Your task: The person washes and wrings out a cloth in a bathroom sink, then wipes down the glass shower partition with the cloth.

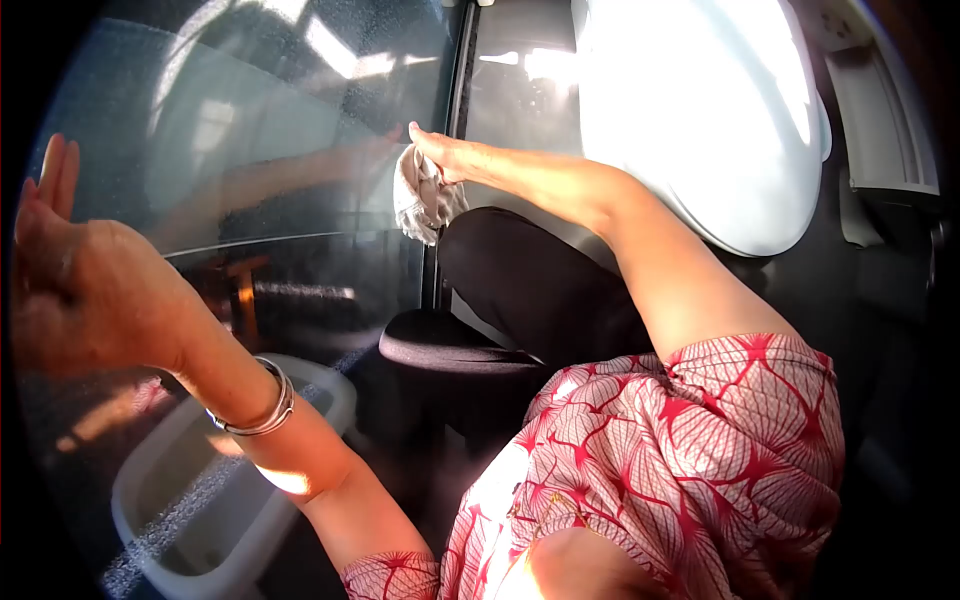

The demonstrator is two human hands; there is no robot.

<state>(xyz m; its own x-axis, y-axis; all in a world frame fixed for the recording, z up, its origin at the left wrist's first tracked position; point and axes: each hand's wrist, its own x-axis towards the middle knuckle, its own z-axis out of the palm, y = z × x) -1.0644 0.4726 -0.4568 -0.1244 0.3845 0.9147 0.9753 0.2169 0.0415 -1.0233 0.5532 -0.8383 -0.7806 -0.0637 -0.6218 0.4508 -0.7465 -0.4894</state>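
Note:
A crumpled off-white cloth (420, 203) with a frayed edge hangs from my right hand (438, 158), whose fingers are partly hidden behind it. That arm reaches forward, and the cloth is at the edge of a glass panel (300, 110) beside the dark vertical frame. On the far left, my left hand (95, 290) is raised close to the glass with fingers stretched out and nothing in it; whether it touches the pane I cannot tell. Bracelets (283, 400) circle the left wrist. Reflections of the right arm show in the glass.
A white oval toilet lid (710, 110) stands in bright sunlight at the upper right. The rim of a pale plastic tub (130, 500) shows at the lower left, under the left forearm. My bent knees in dark trousers (530, 270) are close to the frame.

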